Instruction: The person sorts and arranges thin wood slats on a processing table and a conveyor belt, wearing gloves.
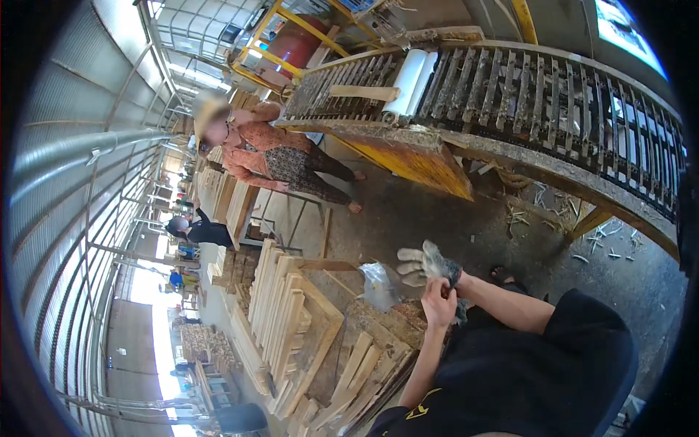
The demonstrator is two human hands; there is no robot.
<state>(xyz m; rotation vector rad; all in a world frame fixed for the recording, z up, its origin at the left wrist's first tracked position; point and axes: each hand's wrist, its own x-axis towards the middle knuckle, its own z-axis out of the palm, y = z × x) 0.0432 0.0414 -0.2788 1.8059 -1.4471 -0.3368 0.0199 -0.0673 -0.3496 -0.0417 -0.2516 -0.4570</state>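
A grey-white work glove (422, 264) with a dark cuff covers my right hand (429, 266), whose fingers are stretched out and apart. My left hand (439, 300) is bare. Its fingers pinch the glove's cuff (453, 272) at my right wrist. A bit of greyish fabric (460, 313) shows just behind my left hand, mostly hidden by it and by my dark shirt. Nearest to both hands lies a clear plastic bag (379, 287) on the wooden work surface (378, 320).
Stacked wooden boards (273, 313) lie beyond the bag. A slatted conveyor (510, 91) with a white roller (408, 84) and a loose board (364, 92) runs along one side. A person in an orange top (255, 149) stands by it. Wood scraps (520, 217) litter the floor.
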